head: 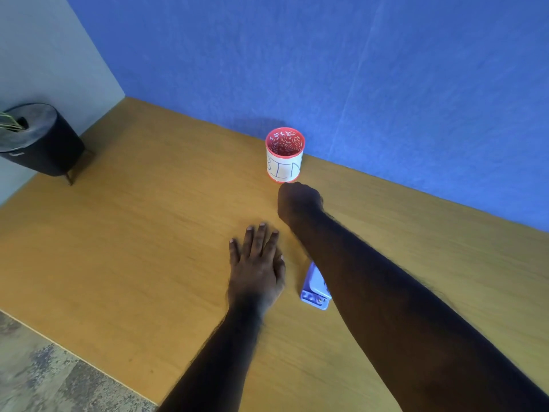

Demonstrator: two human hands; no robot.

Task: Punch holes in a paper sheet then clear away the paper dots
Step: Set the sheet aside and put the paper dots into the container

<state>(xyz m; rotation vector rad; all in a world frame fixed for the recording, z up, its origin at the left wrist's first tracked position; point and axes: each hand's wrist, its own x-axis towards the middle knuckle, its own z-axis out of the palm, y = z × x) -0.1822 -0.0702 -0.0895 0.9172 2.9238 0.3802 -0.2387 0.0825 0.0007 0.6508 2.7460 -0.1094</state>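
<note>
A small red cup (284, 156) with a white label reading "BIN" stands near the blue wall at the back of the wooden table (142, 233). My right hand (298, 202) hovers just in front of the cup with its fingers curled into a fist; whether it holds anything is hidden. My left hand (257, 263) lies flat on the table, fingers spread, palm down. A pale lilac hole punch (315, 288) rests on the table between my two forearms, partly covered by my right arm. No paper sheet or paper dots are visible.
A dark round bin on thin legs (38, 141) stands on the floor off the table's left side. The blue wall (356, 69) runs along the table's far edge. Patterned floor (44, 376) shows past the table's near left edge.
</note>
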